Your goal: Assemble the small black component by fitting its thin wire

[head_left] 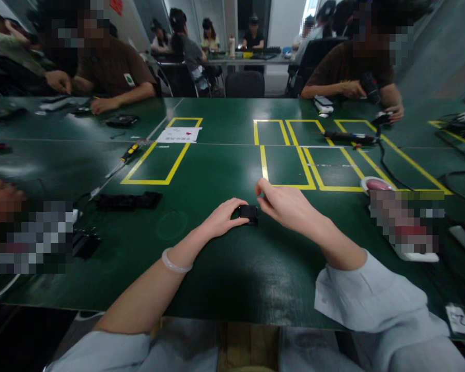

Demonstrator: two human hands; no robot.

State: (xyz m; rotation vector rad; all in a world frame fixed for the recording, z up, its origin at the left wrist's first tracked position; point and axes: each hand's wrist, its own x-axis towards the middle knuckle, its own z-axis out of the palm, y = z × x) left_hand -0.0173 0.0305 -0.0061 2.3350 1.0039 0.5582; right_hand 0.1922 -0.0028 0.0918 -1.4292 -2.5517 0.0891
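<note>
On the green tabletop in front of me is a small black box-shaped part (249, 213). My left hand (225, 216) grips it from the left, thumb along the near side and fingers along the far side. Just to the right, my right hand (284, 202) is raised a little above the table, its thumb and forefinger curled toward each other in a loose pinch. Whether anything tiny sits between those fingertips is too small to tell. The right hand looks apart from the black part.
Left of my hands lies a long black strip-shaped part (127, 200), with a yellow-black screwdriver (130, 152) beyond it. Yellow tape outlines (145, 182) and a paper sheet (179, 135) mark the table. A black tool (351, 138) with a cable lies right. Co-workers sit opposite.
</note>
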